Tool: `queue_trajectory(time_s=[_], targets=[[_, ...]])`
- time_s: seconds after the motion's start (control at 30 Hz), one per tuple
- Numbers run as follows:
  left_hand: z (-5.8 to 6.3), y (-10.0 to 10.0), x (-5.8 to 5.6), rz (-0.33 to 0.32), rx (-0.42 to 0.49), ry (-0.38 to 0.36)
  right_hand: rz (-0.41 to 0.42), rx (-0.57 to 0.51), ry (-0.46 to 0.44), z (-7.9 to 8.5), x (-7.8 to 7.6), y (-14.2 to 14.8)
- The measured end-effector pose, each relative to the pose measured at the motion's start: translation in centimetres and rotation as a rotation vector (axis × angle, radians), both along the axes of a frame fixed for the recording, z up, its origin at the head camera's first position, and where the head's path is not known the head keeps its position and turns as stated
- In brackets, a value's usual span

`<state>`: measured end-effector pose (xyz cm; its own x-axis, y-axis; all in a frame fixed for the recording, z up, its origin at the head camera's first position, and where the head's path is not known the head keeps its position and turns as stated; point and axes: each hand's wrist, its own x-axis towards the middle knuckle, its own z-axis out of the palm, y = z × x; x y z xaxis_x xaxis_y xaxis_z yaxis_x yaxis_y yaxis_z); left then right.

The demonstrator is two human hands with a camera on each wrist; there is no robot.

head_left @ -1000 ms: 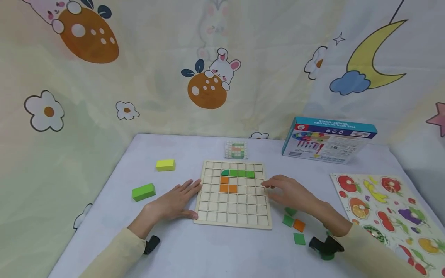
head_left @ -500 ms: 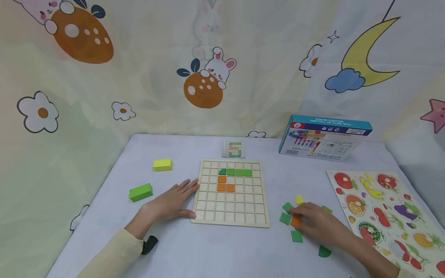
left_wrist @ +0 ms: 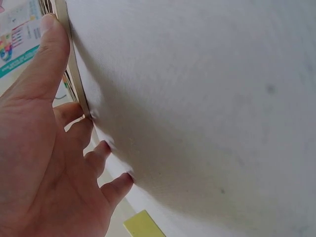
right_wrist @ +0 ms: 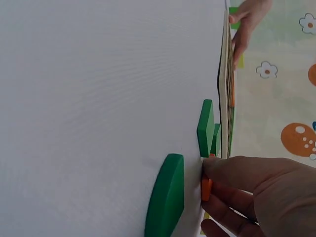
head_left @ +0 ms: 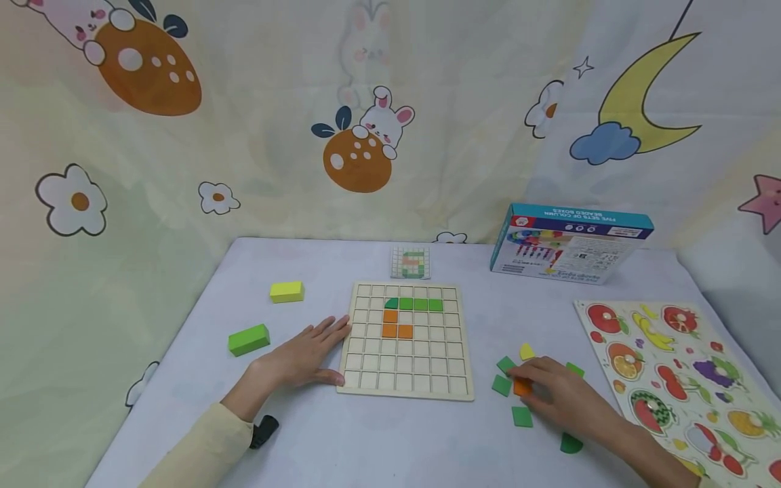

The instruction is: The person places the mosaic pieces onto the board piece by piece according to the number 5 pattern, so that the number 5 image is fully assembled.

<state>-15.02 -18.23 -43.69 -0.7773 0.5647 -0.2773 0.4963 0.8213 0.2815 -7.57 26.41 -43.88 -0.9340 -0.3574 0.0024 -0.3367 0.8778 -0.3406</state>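
My left hand [head_left: 299, 356] lies at the left edge of a wooden grid board [head_left: 403, 376], its fingers spread and its thumb against the rim. On the board sit a dark green rounded tile [head_left: 392, 303], a row of green square tiles [head_left: 421, 304] and several orange tiles [head_left: 389, 330]. To the right of the board, my right hand [head_left: 561, 393] pinches an orange square tile [right_wrist: 206, 188] between thumb and fingers, down at the tabletop. Around that hand lie green square tiles [head_left: 521, 416], a dark green rounded tile [head_left: 571, 443] and a yellow tile [head_left: 527, 351].
A small pattern card [head_left: 411, 263] lies behind the board. Left of it are a yellow block [head_left: 287, 292] and a green block [head_left: 249, 339]. A cardboard box [head_left: 567, 244] stands at the back right, and a fruit puzzle board [head_left: 655, 352] covers the right side.
My right hand has moved from the board's right edge down and right to the loose tiles, where it takes hold of the orange one. The left hand stays at the board.
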Motion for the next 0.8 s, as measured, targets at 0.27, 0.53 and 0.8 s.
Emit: queue_trajectory(time_s=[0.27, 0.53, 0.8], targets=[[0.1, -0.3, 0.1, 0.007, -0.003, 0.001, 0.032, -0.017, 0.005, 1.5, -1.7, -1.7], [0.1, -0.3, 0.1, 0.022, -0.01, -0.008, 0.136, -0.057, 0.046, 2.3, -6.2, -8.4], [0.2, 0.2, 0.1, 0.031, -0.018, -0.029, 0.219, -0.04, 0.041, 1.3, -9.6, -13.3]])
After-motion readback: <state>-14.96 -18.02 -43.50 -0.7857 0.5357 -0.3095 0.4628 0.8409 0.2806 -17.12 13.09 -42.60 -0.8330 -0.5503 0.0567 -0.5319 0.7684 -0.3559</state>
